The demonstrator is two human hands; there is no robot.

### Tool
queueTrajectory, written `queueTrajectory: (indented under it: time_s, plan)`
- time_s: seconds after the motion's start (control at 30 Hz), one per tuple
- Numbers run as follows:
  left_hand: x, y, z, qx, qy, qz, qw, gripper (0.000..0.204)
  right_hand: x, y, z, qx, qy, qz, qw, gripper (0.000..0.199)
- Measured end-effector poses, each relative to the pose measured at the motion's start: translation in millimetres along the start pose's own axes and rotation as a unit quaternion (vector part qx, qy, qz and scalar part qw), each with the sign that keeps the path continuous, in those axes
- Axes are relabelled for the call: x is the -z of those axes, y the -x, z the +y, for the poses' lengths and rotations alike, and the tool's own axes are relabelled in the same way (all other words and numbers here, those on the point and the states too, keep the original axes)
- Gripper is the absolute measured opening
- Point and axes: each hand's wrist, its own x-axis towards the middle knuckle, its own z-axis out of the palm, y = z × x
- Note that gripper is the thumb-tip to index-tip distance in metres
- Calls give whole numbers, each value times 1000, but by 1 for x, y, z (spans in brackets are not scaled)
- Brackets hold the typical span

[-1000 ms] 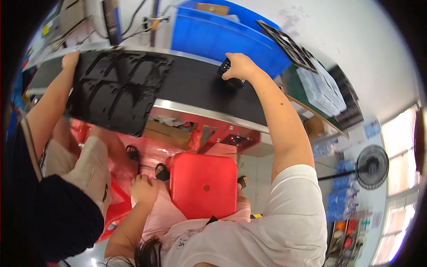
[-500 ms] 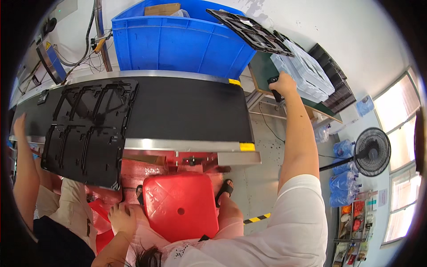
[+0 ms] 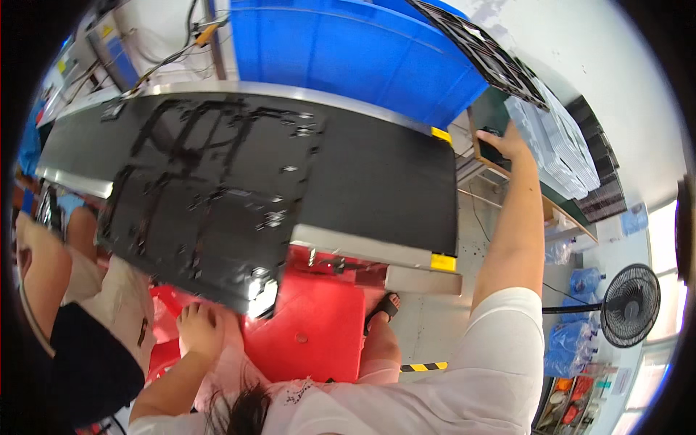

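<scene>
- Right hand: extended beyond the conveyor's right end, fingers closed around a small black part, whose details are blurred; it lies in the grip at the edge of the green-topped table. Contact between part and table cannot be told.
- Left hand: resting on the person's left thigh, palm down, fingers loosely spread and holding nothing visible.
- Red stool: in front of the person, between the legs, partly covered by the tray's near corner.
- Black molded tray: lying across the conveyor belt, its near portion projecting past the metal edge.
- Co-worker's hand: at far left, blurred, apart from the tray.
- Blue bin: behind the belt; a black openwork panel slants across its right end.
- Stack of pale trays: on the table, just right of the right hand, with dark trays beside it.
- Black fan: farther right, near blue water jugs.
</scene>
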Motion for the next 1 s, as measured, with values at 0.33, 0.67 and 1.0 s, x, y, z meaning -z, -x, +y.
queueTrajectory:
  time_s: [0.33, 0.67, 1.0]
  plan:
    - [3, 17, -26, 24, 28, -5, 999, 31, 16, 289, -135, 326, -296, 255, 861, 29]
    - [-4, 46, -57, 49, 61, 17, 997, 33, -66, 380, -188, -78, -842, -204, 494, 41]
    - [-18, 89, -125, 150, 135, 41, 979, 51, -28, 450, -102, 144, -748, -86, 642, 32]
